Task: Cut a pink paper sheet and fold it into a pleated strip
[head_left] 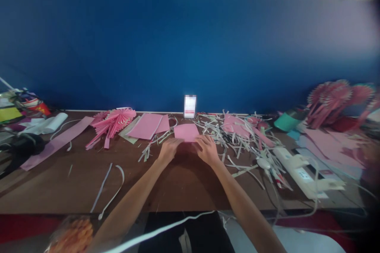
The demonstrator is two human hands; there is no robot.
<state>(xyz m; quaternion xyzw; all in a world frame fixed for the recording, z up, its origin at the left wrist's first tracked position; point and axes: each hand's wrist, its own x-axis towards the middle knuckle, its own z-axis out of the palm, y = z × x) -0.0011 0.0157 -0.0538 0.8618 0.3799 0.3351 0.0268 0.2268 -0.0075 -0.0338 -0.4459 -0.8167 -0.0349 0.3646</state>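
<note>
A small pink sheet of paper (186, 131) lies at the middle of the brown table, its near edge lifted or bent between my hands. My left hand (169, 149) grips its near left corner with the fingers pressed together. At the near right corner my right hand (207, 149) pinches the same sheet. Just left of it are larger pink sheets (146, 126) and a pleated pink paper rosette (117, 122) with hanging tails. To the right spreads a heap of thin white paper strips (218, 128) with pink scraps among them.
A lit phone (190, 106) leans on the blue wall (184, 47). On the right are a white power strip (299, 174), a green container (289, 119), several pleated rosettes (338, 95) and pink sheets (332, 146). A long pink strip (59, 142) and white rolls (53, 123) lie left.
</note>
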